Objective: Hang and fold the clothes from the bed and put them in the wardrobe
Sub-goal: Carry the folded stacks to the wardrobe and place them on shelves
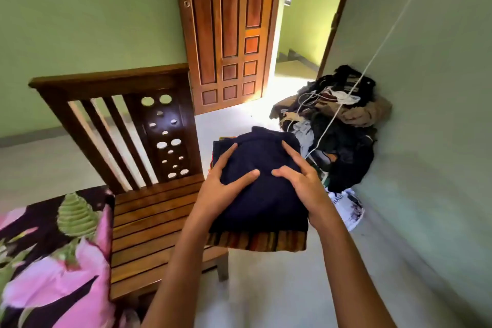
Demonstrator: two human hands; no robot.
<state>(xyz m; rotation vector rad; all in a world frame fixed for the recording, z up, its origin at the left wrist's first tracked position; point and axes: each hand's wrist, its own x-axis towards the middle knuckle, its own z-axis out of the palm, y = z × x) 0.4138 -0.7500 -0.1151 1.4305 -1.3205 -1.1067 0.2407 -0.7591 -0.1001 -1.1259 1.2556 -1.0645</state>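
Left hand (216, 190) and right hand (302, 185) gripping soft navy folded garment (262, 202), striped cloth (255, 241) beneath

Home bedroom: bed (149, 221), wooden door (226, 29).

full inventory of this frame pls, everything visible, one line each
folded dark navy garment: 1, navy, top of the held stack, mid-frame
folded striped cloth: 1, brown-orange-green stripes, under the navy garment
loose clothes pile: 1 heap, mostly dark, some tan and grey, floor by right wall
white cord: 1, white, slants from upper right down into the pile
printed newspaper: 1, white, at the pile's near edge
wooden slatted bed frame: 1, brown, left
floral bedsheet: 1, pink-green-black, lower left
wooden panelled door: 1, brown, open, centre back
left hand: grips stack's left side, thumb on top
right hand: grips stack's right side, thumb on top
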